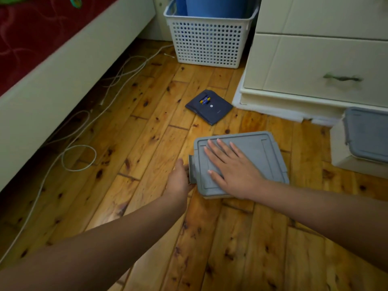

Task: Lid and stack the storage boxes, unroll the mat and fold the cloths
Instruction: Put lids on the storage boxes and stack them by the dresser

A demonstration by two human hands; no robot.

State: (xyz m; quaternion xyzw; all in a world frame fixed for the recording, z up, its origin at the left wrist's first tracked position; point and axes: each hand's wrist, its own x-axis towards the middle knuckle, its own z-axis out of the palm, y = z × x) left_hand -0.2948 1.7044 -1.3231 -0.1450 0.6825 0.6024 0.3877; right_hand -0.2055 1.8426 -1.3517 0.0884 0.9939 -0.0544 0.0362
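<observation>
I see the right hand (pixel 233 169) with fingers (pixel 218 149) spread flat on the grey lid (pixel 264 152), gripping nothing. Left hand (pixel 178 179) curls at the lid's left clasp (pixel 192 169); grip hidden, I cannot tell. Box sits on the floor (pixel 147 143). Second lidded box (pixel 361 139) stands right, near the drawers (pixel 315 66).

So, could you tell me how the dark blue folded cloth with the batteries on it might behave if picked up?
The dark blue cloth probably droops; it looks like thin fabric. The batteries lie loose on top, so they would likely roll off.
</observation>
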